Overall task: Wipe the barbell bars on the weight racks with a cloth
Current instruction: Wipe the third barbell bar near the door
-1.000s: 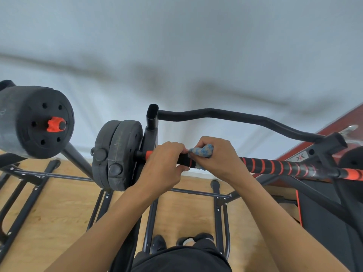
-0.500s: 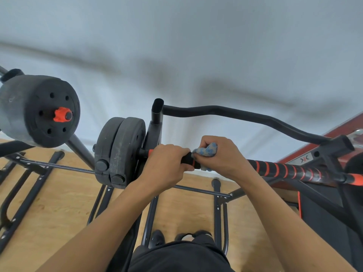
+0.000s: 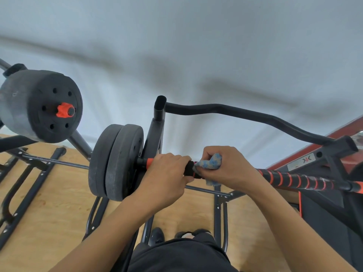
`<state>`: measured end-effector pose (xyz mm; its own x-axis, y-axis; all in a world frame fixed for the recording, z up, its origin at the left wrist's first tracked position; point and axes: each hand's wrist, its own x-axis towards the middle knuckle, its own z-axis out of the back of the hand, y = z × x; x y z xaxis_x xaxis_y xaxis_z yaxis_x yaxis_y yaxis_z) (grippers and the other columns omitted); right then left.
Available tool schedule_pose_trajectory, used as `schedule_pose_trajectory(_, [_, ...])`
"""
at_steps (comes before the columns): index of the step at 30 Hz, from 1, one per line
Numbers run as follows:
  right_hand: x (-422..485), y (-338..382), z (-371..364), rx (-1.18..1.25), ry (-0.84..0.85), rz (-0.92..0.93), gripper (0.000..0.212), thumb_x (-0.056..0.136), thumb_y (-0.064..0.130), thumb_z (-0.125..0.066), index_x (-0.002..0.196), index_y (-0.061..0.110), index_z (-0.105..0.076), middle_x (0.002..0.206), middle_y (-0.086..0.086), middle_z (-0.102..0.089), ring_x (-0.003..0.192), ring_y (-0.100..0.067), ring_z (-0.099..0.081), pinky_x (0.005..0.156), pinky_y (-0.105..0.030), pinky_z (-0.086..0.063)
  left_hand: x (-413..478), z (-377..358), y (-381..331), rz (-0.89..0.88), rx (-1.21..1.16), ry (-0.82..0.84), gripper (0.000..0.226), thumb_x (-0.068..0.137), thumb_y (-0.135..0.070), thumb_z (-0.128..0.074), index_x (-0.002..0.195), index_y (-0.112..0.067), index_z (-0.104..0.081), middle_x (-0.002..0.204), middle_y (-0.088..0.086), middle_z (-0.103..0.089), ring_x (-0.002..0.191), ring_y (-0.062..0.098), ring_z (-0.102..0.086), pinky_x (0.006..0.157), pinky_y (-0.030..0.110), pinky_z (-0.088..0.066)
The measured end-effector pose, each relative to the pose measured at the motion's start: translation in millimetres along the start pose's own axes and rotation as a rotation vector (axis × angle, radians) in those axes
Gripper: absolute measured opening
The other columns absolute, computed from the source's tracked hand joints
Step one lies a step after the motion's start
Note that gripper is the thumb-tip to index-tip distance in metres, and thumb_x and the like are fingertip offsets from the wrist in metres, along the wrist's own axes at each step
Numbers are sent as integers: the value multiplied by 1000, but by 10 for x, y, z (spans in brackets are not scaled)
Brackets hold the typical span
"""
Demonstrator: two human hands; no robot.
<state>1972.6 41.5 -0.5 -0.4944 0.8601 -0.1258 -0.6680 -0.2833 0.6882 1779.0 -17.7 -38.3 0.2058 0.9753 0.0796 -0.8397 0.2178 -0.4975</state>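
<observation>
- The shoes [image 3: 157,235] stand below and to the right of the weight plates [image 3: 115,161]. If the loaded end rolled off its rack, it would likely fall close to them.
- The left hand [image 3: 167,173], just right of the weight plates, is clenched round the barbell bar [image 3: 294,179]. It probably steadies the bar, and a slack hold could let the bar spin under the wiping.
- The right hand [image 3: 229,167], next along from the weight plates, grasps the blue cloth [image 3: 211,163] bunched against the bar. So small a wad could slip out or miss the underside, and the two hands could knock knuckles.
- The striped grip further right of the weight plates may get skipped.
- The curved bar [image 3: 235,112] behind the weight plates and the second barbell [image 3: 41,105] to their left could be forgotten.
</observation>
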Motion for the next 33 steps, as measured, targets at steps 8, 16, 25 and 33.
schedule_pose_trajectory(8, [70,11,-88,-3,-54,-23,28,84,37,-78,69,23,-60,65,7,-61,64,-6,-58,56,-15,-46,-36,-46,7,29,11,-59,28,85,-26,-82,79,-23,-55,70,-10,-61,72,19,-56,70,36,-41])
schedule_pose_trajectory(16, [425,41,99,-156,113,-143,18,83,18,-74,77,2,-69,64,2,-64,55,0,-61,53,-17,-44,-123,-47,-12,0,-16,-52,21,88,-27,-80,104,-26,-68,85,-12,-69,85,16,-62,82,39,-53])
schedule_pose_trajectory(25, [221,-114,79,-140,226,-81,16,100,36,-59,90,34,-72,80,11,-70,77,-11,-66,75,-33,-57,-112,-218,-29,-111,470,-62,36,106,-49,-39,108,-15,-50,89,2,-48,79,24,-45,79,44,-42])
schedule_pose_trajectory(33, [-169,-84,-82,-202,79,53,21,95,16,-53,98,32,-68,75,10,-65,73,-9,-58,65,-29,-50,-73,-42,-122,-89,535,122,27,97,-24,-27,114,-18,-46,95,0,-44,83,23,-42,79,41,-35])
